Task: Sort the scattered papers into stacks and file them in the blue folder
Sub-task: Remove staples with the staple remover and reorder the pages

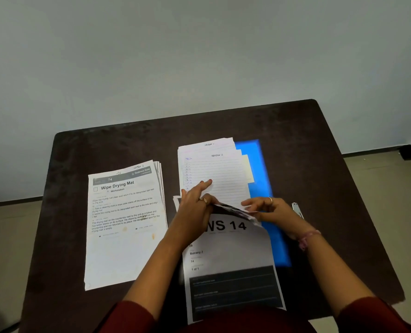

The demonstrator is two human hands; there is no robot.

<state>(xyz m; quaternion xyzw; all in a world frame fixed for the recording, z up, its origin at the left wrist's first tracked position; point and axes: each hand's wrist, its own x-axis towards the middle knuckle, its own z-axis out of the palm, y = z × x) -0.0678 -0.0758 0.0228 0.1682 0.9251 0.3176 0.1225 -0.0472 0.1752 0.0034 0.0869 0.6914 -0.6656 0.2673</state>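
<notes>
Between the two hands a printed sheet [230, 239] curls up at its top edge: left hand [194, 210] pinches it, forefinger out on the lined pile [217, 174]; right hand [269, 209] pinches the same edge. Best lift it flat, square with the pile, over the blue folder [269, 188]. Two stacks, counting the left stack [125, 224]; one folder

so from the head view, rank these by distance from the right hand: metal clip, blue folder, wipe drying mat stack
From the right hand:
1. blue folder, directly beneath it
2. metal clip, just to its right
3. wipe drying mat stack, far left on the table
</notes>
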